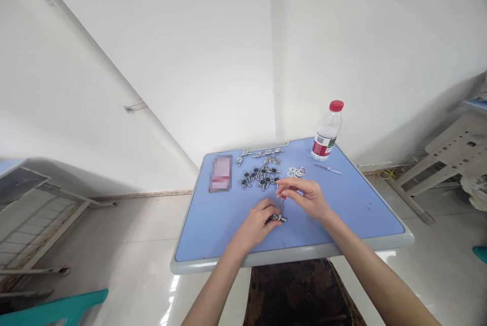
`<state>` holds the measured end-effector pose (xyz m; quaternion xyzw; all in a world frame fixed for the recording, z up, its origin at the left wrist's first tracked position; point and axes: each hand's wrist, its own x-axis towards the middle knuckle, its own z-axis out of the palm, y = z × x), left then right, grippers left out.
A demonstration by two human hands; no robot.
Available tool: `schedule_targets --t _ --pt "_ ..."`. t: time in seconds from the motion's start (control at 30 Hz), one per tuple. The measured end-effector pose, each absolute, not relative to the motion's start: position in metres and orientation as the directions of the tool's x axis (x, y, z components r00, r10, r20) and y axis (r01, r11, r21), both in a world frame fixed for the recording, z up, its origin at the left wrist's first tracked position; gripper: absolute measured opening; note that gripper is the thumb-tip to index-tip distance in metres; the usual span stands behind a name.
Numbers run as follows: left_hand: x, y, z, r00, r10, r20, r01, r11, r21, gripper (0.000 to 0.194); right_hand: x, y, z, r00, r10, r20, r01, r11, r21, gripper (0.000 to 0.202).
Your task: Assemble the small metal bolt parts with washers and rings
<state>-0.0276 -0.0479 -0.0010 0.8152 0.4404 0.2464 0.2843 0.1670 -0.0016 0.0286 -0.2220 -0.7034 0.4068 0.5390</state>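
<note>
My left hand (261, 220) rests on the blue tabletop, its fingers closed around a small metal fitting (279, 218) with a short stem. Above it, my right hand (304, 196) pinches a small screwdriver (283, 203) with a reddish handle; its thin shaft points down at the fitting. Whether the tip touches is too small to tell. Beyond my hands lie several similar metal fittings with black round centres (262, 176). Behind these are several plain silver fittings (262, 154). A little pile of white ring-like pieces (296, 171) lies to the right.
A clear bottle with a red cap (327, 133) stands at the table's back right. In front of it lies a slim pen-like tool (327, 168). A phone-like flat object (221, 173), blurred out, lies at the left. The blue table (213, 229) backs onto a white wall.
</note>
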Motion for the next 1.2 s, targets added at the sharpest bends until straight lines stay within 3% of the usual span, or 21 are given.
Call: schedule_targets --t 0.2,0.37,0.67,0.8,1.03,1.2 --pt "-0.0280 -0.0481 -0.0021 0.507 0.847 0.161 0.631 -0.492 0.600 0.012 0.1650 -0.0033 0.0305 -0.277 0.709 0.648 -0.021 0.670 -0.742 0.019" --pt "-0.0278 -0.0489 -0.0009 0.519 0.840 0.155 0.625 -0.497 0.601 0.009 0.1660 -0.0020 0.0278 -0.271 0.692 0.669 0.041 0.703 -0.710 0.021" --pt "-0.0244 -0.0496 -0.0022 0.516 0.834 0.196 0.657 -0.532 0.535 0.007 0.1667 -0.0073 0.0319 -0.336 0.603 0.723 0.056 0.779 -0.624 0.036" --pt "-0.0237 -0.0481 -0.0047 0.522 0.823 0.223 0.662 -0.556 0.502 0.007 0.1673 -0.0080 0.0322 -0.369 0.598 0.711 -0.007 0.763 -0.646 0.043" --pt "-0.0238 -0.0471 -0.0048 0.518 0.826 0.221 0.648 -0.548 0.529 0.006 0.1653 -0.0089 0.0312 -0.306 0.664 0.683 -0.013 0.714 -0.700 0.026" --pt "-0.0235 -0.0478 -0.0055 0.482 0.850 0.212 0.652 -0.510 0.561 0.010 0.1600 -0.0091 0.0317 -0.192 0.668 0.719 0.061 0.739 -0.671 0.014"
